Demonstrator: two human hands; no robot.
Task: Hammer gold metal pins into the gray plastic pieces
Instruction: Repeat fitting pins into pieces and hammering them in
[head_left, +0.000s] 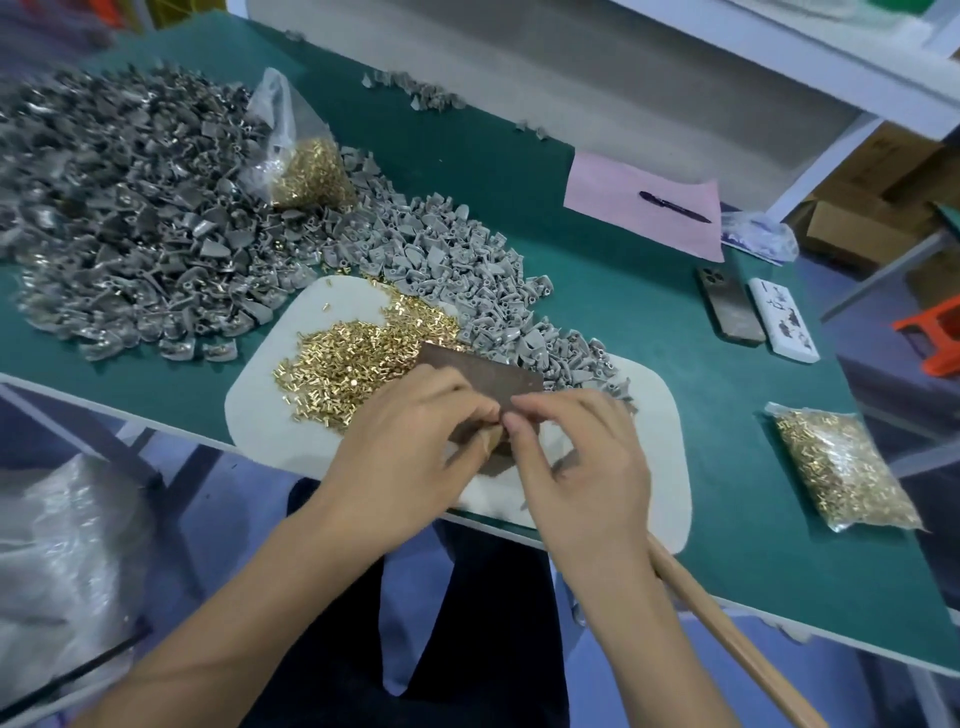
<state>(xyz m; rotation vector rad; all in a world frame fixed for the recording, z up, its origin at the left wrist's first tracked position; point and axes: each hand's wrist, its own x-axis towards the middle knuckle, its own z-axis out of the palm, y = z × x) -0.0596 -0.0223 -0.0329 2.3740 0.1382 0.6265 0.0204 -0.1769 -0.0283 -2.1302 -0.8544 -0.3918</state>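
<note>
My left hand (410, 447) and my right hand (582, 467) meet fingertip to fingertip over a brown metal block (483, 371) on the white pad (270, 415). The left fingers pinch a small gray plastic piece (493, 439), mostly hidden. My right thumb and forefinger touch the same spot; no pin shows between them. A wooden hammer handle (727, 623) runs out from under my right palm, whose fingers curl round it; the head is hidden. Loose gold pins (353, 358) lie heaped on the pad, left of the block.
Light gray pieces (452, 260) are piled behind the pad, with a darker heap (130, 208) at left. One bag of pins (306, 161) stands at the back, another (841, 467) lies at right. Pink paper (623, 218) with a pen and two phones (730, 306) lie far right.
</note>
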